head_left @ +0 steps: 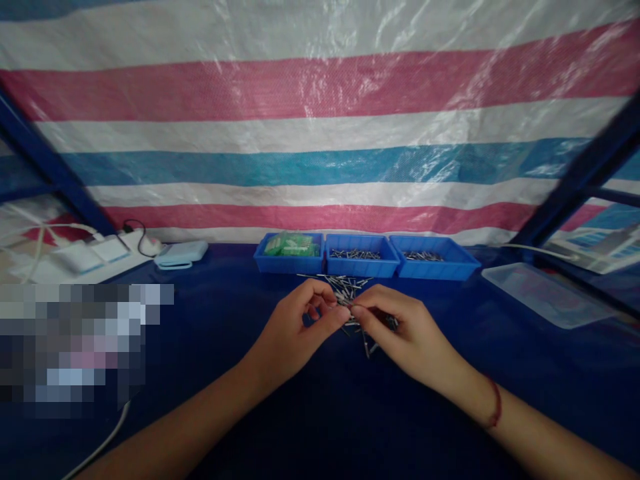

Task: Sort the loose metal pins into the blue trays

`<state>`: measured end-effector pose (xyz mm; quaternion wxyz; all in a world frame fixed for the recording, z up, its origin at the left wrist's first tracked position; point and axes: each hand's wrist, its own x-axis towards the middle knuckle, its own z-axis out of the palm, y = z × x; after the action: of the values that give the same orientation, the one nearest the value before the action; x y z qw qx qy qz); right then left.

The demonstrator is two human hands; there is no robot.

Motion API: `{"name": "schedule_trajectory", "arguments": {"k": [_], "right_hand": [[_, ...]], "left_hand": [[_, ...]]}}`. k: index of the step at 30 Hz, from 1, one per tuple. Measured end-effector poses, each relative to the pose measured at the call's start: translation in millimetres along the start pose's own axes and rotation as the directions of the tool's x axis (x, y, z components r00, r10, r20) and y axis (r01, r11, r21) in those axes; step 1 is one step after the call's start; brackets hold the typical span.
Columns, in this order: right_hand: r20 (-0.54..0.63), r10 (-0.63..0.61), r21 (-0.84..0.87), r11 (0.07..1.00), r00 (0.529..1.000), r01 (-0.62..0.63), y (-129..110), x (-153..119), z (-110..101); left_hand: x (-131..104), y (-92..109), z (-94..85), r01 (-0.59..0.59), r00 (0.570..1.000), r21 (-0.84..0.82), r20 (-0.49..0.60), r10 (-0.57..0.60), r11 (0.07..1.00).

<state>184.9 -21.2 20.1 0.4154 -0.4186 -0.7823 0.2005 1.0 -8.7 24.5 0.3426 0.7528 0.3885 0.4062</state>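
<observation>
Over a loose pile of thin silvery metal pins, perhaps rivets (345, 283), my two hands meet at their fingertips. My left hand (303, 323) is closed in a pinch, its thumb tip close to the right fingers. With thumb and index finger pressed together, my right hand (405, 327) pinches as well. Whatever lies between the fingertips is too small and too covered to make out. Part of the pile is hidden under both hands, and a few pins stick out below, between them.
Behind the pile stand three blue bins: the left bin (290, 265) holds green packets, the middle bin (363, 265) and right bin (437, 268) hold metal pins. A power strip (90, 260) and a light-blue case (181, 255) lie left. A translucent lid (545, 297) lies right.
</observation>
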Motion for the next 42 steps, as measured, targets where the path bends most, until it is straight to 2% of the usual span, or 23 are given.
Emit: {"name": "schedule_trajectory", "arguments": {"k": [3,5,6,8,10,12,15,18,23,27,30,33,36,39,42], "right_hand": [[-0.233,0.015,-0.208,0.976,0.972,-0.065,16.7,8.0,-21.9],[-0.430,0.035,-0.365,0.907,0.902,-0.209,33.0,13.5,-42.4],[-0.491,0.043,-0.454,0.840,0.870,-0.297,41.5,15.5,-52.9],[-0.511,0.040,-0.664,0.616,0.858,-0.424,57.1,17.4,-71.8],[-0.502,0.087,-0.713,0.522,0.861,-0.468,68.0,16.7,-84.8],[-0.483,0.137,-0.721,0.498,0.865,-0.481,72.7,15.3,-90.1],[-0.452,0.160,-0.716,0.521,0.878,-0.464,69.1,15.0,-84.9],[-0.386,0.140,-0.706,0.591,0.912,-0.389,57.9,16.1,-69.8],[-0.207,0.055,-0.630,0.756,0.977,-0.176,36.1,12.5,-44.0],[-0.087,0.069,-0.526,0.844,0.994,-0.105,21.1,7.7,-27.7],[-0.003,0.055,-0.401,0.915,0.998,-0.052,14.2,4.8,-13.9],[0.048,0.008,-0.286,0.958,0.999,0.006,10.8,2.0,-1.3],[0.006,-0.006,-0.145,0.989,1.000,0.007,7.9,-0.2,4.9],[-0.069,0.042,0.012,0.999,0.997,-0.041,3.8,-1.0,4.9],[-0.120,0.107,0.144,0.985,0.987,-0.090,-0.5,-1.7,3.9]], "left_hand": [[1.1,-0.3,-3.2,0.025,0.999,-0.013,-0.029,-0.025,1.000],[2.8,-1.3,-5.7,0.034,0.998,-0.003,-0.050,-0.034,0.999],[4.0,-2.1,-7.1,0.032,0.997,0.008,-0.064,-0.032,0.999],[7.1,-4.2,-10.1,0.032,0.996,0.041,-0.090,-0.028,0.999],[10.4,-7.2,-13.0,0.040,0.994,0.104,-0.106,-0.029,0.994],[13.3,-11.7,-15.2,0.043,0.995,0.214,-0.093,-0.023,0.976],[15.0,-22.0,-16.0,-0.020,1.000,0.440,0.005,0.020,0.898],[14.1,-33.4,-14.1,-0.087,0.994,0.611,0.101,0.031,0.787],[13.2,-39.9,-10.3,-0.054,0.995,0.701,0.101,-0.024,0.711],[14.4,-34.7,-8.9,-0.023,0.996,0.730,0.074,-0.045,0.683],[13.8,-27.2,-7.5,0.036,0.999,0.680,-0.040,-0.011,0.733],[9.9,-16.6,-3.8,0.070,0.992,0.516,-0.124,-0.007,0.854],[3.4,-6.4,2.8,0.077,0.993,0.269,-0.106,-0.050,0.960],[-2.1,-0.9,9.9,0.086,0.995,0.111,-0.053,-0.080,0.990],[-4.8,0.6,13.9,0.092,0.996,0.029,-0.016,-0.092,0.995]]}}
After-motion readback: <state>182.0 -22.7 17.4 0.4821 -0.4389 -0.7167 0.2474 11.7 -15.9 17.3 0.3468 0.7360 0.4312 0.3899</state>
